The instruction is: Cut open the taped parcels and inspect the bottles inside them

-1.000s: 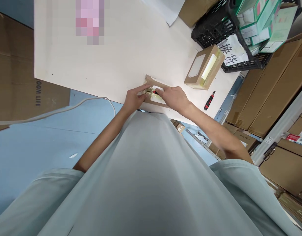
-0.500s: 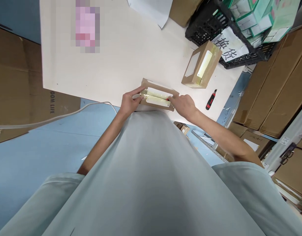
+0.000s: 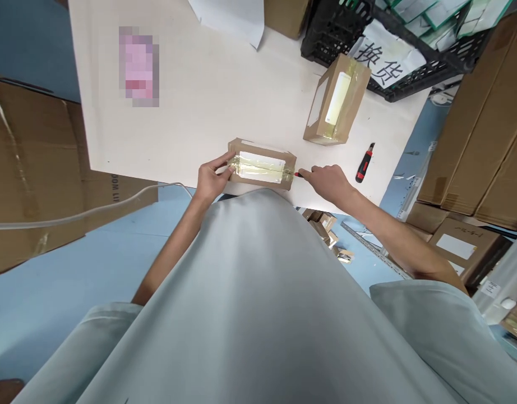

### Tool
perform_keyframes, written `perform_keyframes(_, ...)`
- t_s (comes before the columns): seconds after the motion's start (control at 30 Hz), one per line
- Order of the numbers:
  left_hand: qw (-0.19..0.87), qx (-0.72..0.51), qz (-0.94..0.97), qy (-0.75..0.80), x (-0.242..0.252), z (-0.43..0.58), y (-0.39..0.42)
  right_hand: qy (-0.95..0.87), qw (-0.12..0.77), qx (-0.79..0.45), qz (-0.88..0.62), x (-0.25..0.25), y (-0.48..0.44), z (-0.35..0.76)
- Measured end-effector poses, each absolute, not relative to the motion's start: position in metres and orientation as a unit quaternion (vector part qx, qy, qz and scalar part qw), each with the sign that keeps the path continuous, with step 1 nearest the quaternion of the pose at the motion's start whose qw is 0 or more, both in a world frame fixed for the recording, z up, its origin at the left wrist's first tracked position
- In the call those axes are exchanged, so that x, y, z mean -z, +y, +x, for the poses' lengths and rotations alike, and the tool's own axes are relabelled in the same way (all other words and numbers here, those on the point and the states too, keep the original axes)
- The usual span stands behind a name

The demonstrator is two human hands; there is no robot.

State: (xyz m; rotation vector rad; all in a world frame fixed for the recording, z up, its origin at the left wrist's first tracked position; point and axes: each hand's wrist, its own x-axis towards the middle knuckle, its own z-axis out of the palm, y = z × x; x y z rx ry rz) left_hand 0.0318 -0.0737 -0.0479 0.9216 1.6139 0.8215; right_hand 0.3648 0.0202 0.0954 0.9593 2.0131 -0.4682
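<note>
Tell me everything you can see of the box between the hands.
The box is a flat brown cardboard carton, closed, lying near the table edge. A white label covers its top, with glossy clear tape along the middle and over both ends. The left hand grips its left end; a red tool in the right hand is at its right end.

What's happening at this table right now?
A person stands at a white table with a small taped cardboard box at its near edge. The left hand grips the box's left end; the right hand pinches a small red-tipped tool at its right end. A second box and a red-and-black knife lie further right.
</note>
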Motion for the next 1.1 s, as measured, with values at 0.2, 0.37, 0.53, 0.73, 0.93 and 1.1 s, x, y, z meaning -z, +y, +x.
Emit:
perform_keyframes(0.2, 0.506, -0.332, 0.394, 0.692, 0.044, 0.036, -0.072, 0.809, 0.406, 0.195, 0.378, -0.085, 0.018, 0.372)
perform_keyframes(0.37, 0.485, -0.312, 0.414, 0.704, 0.041, 0.038, -0.064, 0.826, 0.352, 0.209, 0.387, -0.069, 0.018, 0.388)
perform_keyframes(0.53, 0.466, -0.299, 0.416, 0.721, 0.039, 0.040, -0.063, 0.832, 0.334, 0.231, 0.378, -0.060, 0.019, 0.405)
perform_keyframes(0.73, 0.457, -0.287, 0.400, 0.741, 0.037, 0.047, -0.065, 0.840, 0.296, 0.258, 0.374, -0.041, 0.017, 0.424)
perform_keyframes(0.93, 0.451, -0.289, 0.393, 0.747, 0.039, 0.048, -0.068, 0.843, 0.212, 0.303, 0.392, 0.002, 0.004, 0.448)
perform_keyframes(1.1, 0.453, -0.281, 0.396, 0.748, 0.039, 0.049, -0.068, 0.834, 0.145, 0.348, 0.403, 0.035, -0.007, 0.444)
